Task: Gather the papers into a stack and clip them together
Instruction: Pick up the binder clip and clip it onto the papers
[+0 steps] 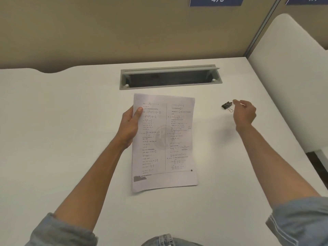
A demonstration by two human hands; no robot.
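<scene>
A stack of printed papers (164, 142) is held over the middle of the white desk (62, 121), with its edges lined up. My left hand (129, 126) grips the stack's left edge, thumb on top of the page. A small black binder clip (227, 105) lies on the desk to the right of the papers. My right hand (244, 113) is at the clip, fingertips touching its wire handle; whether they pinch it is unclear.
A grey cable tray slot (170, 77) is set into the desk just behind the papers. A beige partition wall (124, 32) runs along the back and a white divider panel (291, 86) stands on the right.
</scene>
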